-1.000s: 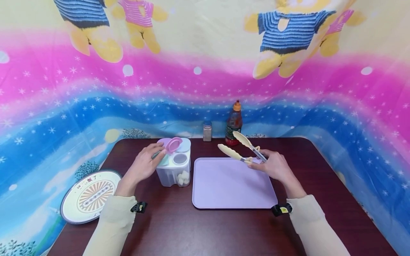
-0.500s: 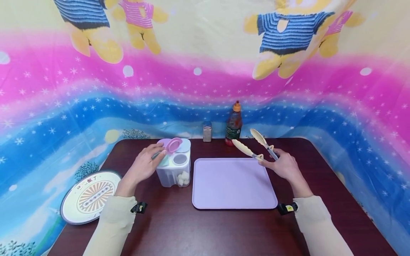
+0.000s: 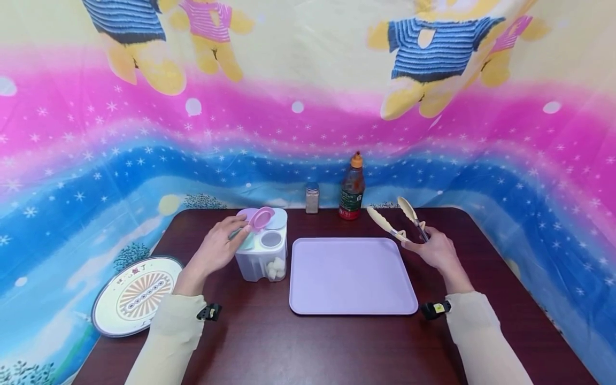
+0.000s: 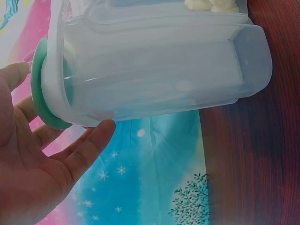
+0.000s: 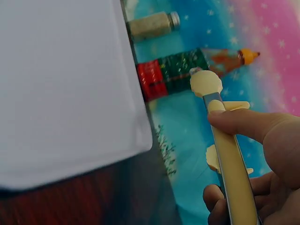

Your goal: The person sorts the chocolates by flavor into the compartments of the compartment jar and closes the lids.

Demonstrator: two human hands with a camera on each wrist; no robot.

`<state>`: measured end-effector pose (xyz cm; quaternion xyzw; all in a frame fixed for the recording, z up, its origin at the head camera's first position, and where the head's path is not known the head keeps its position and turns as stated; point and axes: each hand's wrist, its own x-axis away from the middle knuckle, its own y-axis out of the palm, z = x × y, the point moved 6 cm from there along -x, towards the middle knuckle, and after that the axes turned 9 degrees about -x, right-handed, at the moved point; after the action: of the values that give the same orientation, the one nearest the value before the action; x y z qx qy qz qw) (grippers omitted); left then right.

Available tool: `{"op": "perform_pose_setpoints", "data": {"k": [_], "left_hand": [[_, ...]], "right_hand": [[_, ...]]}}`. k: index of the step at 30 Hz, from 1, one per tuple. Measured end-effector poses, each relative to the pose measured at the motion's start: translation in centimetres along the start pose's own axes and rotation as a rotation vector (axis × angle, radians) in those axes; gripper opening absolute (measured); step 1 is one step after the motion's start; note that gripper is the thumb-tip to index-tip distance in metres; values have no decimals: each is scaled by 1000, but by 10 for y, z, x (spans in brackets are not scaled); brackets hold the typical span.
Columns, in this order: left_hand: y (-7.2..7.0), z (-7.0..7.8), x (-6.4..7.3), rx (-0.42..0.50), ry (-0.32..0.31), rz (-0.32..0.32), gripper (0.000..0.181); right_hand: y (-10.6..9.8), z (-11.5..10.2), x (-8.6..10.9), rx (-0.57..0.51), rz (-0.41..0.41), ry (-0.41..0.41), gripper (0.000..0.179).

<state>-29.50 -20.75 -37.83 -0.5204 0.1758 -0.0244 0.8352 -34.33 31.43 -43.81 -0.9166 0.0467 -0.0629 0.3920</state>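
Note:
My left hand (image 3: 218,243) is over the left side of a clear plastic storage container (image 3: 257,264) with coloured lids. Its thumb and index finger pinch the edge of a raised pink lid (image 3: 262,218); beside that, a round opening (image 3: 271,239) is uncovered. In the left wrist view, a green lid (image 4: 44,89) shows next to the hand, and one fingertip rests at the container's side. White chunks (image 3: 276,268) lie in the front right compartment. My right hand (image 3: 437,250) grips tongs (image 3: 387,223) with cream tips, spread apart beyond the tray's far right corner, nothing between them.
A lilac tray (image 3: 353,278) lies mid-table, right of the container. Behind it stand a sauce bottle (image 3: 351,195) with an orange cap and a small blue-capped shaker (image 3: 312,199). An oval patterned plate (image 3: 108,310) lies left, partly behind the left forearm. A printed cloth surrounds the table.
My right hand has carried the tongs rightward, from over the tray's far edge to beyond its far right corner. The left hand and the pink lid have stayed in place.

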Motion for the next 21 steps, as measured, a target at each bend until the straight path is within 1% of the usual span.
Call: {"op": "perform_pose_setpoints", "data": {"k": [4,9,15,21], "left_hand": [[0,0,0,-3,1,-4,55],[0,1,0,-2,2,-4,55],[0,1,0,1,-5,-7,55],[-1,1,0,-1,-5,-5,55]], "right_hand": [[0,13,-5,-27,7,38,94],[2,24,-8,-52,-4,63,90],[7,37,-11,-39,-19,76,83],[12,49,-15,-25,-46,90,80]]}}
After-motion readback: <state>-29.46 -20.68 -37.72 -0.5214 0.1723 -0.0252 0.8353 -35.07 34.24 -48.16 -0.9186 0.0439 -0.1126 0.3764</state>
